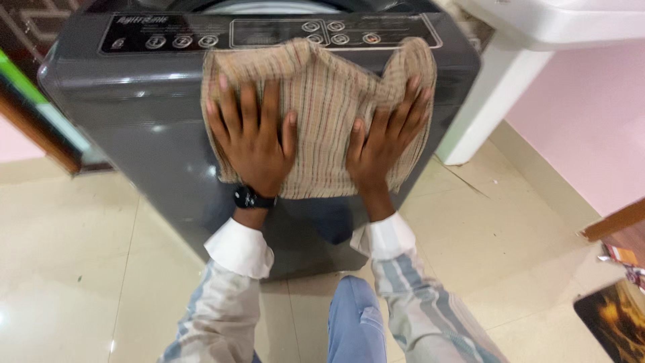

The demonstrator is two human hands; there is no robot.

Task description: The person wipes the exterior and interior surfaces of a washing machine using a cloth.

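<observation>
Cloth (322, 101): beige, checked; spread flat on the front face of the grey washing machine (134, 121), its top edge lying over the control panel (269, 30).

Your left hand (252, 138): fingers splayed wide, palm pressed flat on the cloth's left half; nothing clasped. Black wristwatch (250, 198) just below it.

Your right hand (386, 138): likewise open and flat on the cloth's right half.

White basin pedestal (490, 101): far right, on the cream tiled floor (67, 269).

A home washroom is showing here: a grey top-loading washing machine (161, 128) is standing by a white pedestal basin (531, 40), pink walls (591, 128) and a tiled floor (74, 269).
</observation>
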